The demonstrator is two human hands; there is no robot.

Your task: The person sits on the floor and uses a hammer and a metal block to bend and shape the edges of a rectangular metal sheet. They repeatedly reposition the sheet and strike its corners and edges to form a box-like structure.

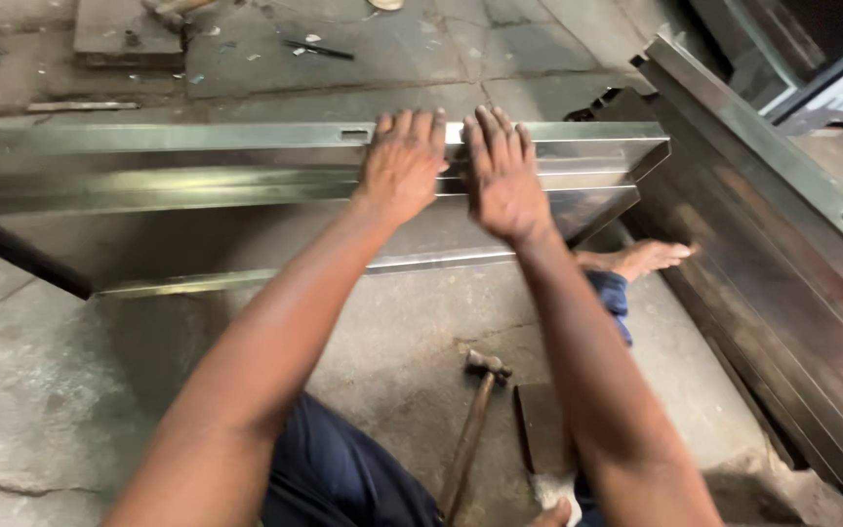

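Both hands, left (402,166) and right (504,176), are pressing flat and open-fingered, side by side, on the steel channel (197,161) lying across the floor (31,390); a hammer (473,429) is lying nearer, below it.

hands (453,174) on metal channel (197,161) | hammer (475,420) nearer, between legs | steel frame (782,195) right

The folded metal channel (197,171) across the frame's upper half is shiny silver-grey. Lower centre, the hammer (473,429) has a brown wooden handle and a dark head, the trousers (343,468) are dark blue, and the concrete floor (41,390) is mottled grey.
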